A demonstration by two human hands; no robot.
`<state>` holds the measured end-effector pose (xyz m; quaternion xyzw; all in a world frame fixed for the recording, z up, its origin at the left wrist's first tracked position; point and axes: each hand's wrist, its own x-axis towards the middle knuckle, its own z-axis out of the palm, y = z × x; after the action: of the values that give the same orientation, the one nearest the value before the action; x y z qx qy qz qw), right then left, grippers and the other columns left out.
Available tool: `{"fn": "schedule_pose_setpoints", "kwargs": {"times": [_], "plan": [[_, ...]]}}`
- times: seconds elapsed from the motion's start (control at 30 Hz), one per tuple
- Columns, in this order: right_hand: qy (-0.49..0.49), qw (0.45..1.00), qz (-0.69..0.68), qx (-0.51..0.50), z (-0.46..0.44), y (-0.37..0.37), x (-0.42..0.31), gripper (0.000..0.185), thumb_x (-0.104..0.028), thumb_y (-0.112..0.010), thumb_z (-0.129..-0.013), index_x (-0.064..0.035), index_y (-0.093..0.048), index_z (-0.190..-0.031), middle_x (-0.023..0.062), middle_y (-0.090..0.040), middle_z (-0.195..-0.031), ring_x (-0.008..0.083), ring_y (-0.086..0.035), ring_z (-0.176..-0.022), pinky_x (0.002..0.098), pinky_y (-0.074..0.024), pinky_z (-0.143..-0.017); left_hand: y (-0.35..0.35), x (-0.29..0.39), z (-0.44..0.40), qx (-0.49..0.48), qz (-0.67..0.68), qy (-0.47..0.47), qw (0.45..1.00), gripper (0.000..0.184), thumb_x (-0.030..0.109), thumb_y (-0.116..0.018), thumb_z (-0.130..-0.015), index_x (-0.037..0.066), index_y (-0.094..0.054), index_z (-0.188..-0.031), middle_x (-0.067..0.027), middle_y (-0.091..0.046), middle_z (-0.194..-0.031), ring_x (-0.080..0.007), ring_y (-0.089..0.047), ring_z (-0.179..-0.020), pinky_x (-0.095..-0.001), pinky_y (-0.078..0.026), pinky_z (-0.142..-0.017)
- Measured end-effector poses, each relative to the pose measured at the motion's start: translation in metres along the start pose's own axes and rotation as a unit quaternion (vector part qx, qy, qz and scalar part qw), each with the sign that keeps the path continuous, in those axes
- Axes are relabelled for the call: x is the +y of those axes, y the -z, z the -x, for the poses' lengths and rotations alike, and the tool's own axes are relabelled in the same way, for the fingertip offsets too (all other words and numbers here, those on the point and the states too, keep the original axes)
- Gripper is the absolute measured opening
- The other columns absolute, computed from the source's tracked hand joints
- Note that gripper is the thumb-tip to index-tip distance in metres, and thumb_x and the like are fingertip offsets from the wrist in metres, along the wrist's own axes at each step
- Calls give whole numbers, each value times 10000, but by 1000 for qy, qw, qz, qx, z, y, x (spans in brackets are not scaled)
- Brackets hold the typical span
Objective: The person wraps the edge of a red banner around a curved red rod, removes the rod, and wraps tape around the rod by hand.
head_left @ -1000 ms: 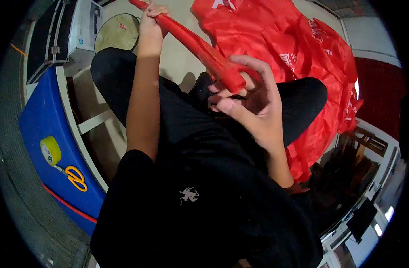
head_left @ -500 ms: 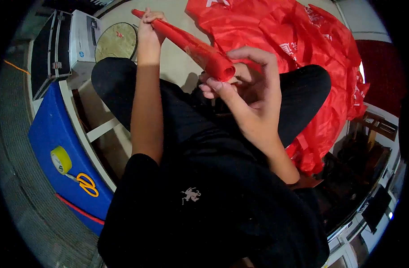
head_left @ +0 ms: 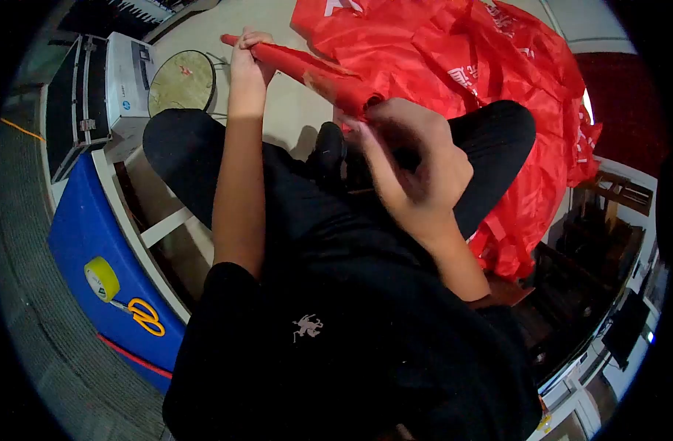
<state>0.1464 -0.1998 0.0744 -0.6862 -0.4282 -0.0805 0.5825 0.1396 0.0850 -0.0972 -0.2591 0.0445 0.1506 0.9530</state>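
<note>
A rolled red sheet [head_left: 307, 70], a tube with a tan patch on its side, slants across the upper middle. My left hand [head_left: 252, 55] is wrapped around it near its far, narrower end. At its near, open end is my right hand [head_left: 428, 151], fingers curled at the rim and thumb below; the fingers are blurred, and some are hidden. Beyond the tube and to its right, a big crumpled red sheet [head_left: 454, 44] with white printed characters spreads over the floor.
On the left, a blue surface [head_left: 79, 228] holds a roll of yellow tape [head_left: 101, 279] and yellow-handled scissors [head_left: 146, 317]. A round stool [head_left: 180, 82], a white box [head_left: 130, 81] and a black case [head_left: 75, 95] stand farther off. My crossed legs lie beneath the hands.
My right hand has turned and curled over the tube's near end, blurring as it moves. My left hand keeps its hold. The whole view has shifted slightly.
</note>
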Motion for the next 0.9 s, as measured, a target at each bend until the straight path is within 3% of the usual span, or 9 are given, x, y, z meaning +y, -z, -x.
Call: {"fn": "schedule_pose_setpoints", "kwargs": {"times": [0.17, 0.23, 0.3, 0.37, 0.43, 0.7, 0.8, 0.87, 0.9], "plan": [[64, 986, 154, -22, -4, 16, 6, 282, 17, -788, -733, -27, -689, -993, 105, -679, -783, 241, -670, -650, 295, -533, -593, -6, 13, -9, 46, -55, -93, 993, 351, 150, -540, -974, 127, -404, -651, 29, -430, -547, -102, -461, -468, -215, -447, -495], [88, 982, 168, -15, -3, 18, 7, 253, 0, -795, -750, -22, -695, -982, 90, -673, -739, 180, -660, -613, 262, -513, -561, -11, 9, -4, 45, -53, -110, 992, 343, 164, -553, -973, 128, -409, -664, 33, -429, -549, -98, -462, -465, -212, -444, -493], [-89, 992, 87, 3, 3, 19, -2, 207, -26, -787, -793, -18, -698, -980, 83, -669, -715, 109, -647, -605, 222, -490, -550, -14, 6, -2, 31, -91, -151, 984, 339, 205, -589, -969, 129, -417, -687, 39, -428, -557, -90, -453, -456, -212, -444, -491], [-91, 992, 82, -5, 5, 19, -2, 183, -34, -757, -844, -1, -688, -1010, 65, -687, -724, 55, -630, -626, 190, -475, -561, -20, 7, 1, 21, -100, -155, 983, 348, 226, -601, -968, 128, -419, -688, 40, -429, -562, -85, -448, -454, -209, -443, -492], [-330, 938, -102, 20, 3, 19, -10, 219, -5, -721, -868, 46, -648, -1068, 88, -700, -776, 108, -645, -613, 199, -500, -560, -23, 8, 1, 10, -111, -160, 981, 359, 248, -613, -967, 126, -420, -689, 40, -431, -568, -79, -443, -452, -205, -442, -494], [-334, 934, -124, 8, 9, 20, -2, 226, -3, -701, -882, 34, -619, -1089, 103, -689, -752, 117, -634, -585, 215, -499, -526, -23, 6, 5, -38, -145, -202, 968, 348, 260, -612, -974, 114, -429, -716, 43, -425, -595, -68, -423, -466, -190, -419, -485], [-365, 919, -142, 28, 10, 21, 1, 184, -14, -728, -869, 9, -657, -1036, 47, -693, -777, 54, -632, -680, 195, -497, -574, -26, 2, 5, -38, -169, -237, 956, 333, 260, -609, -977, 112, -434, -735, 43, -425, -606, -64, -417, -478, -191, -414, -481], [-236, 969, 63, 24, 16, 22, 9, 209, -29, -755, -845, 4, -676, -1036, 56, -686, -750, 71, -621, -626, 227, -503, -570, -27, 0, 7, -52, -160, -236, 957, 322, 206, -604, -971, 111, -423, -721, 32, -427, -593, -72, -433, -472, -201, -424, -492], [-235, 970, 64, 23, 19, 24, 15, 209, -29, -755, -845, 4, -676, -1036, 56, -686, -750, 71, -621, -626, 227, -503, -570, -27, -1, 7, -65, -152, -234, 958, 320, 151, -599, -964, 111, -412, -708, 20, -429, -581, -79, -448, -467, -210, -435, -502]]}}
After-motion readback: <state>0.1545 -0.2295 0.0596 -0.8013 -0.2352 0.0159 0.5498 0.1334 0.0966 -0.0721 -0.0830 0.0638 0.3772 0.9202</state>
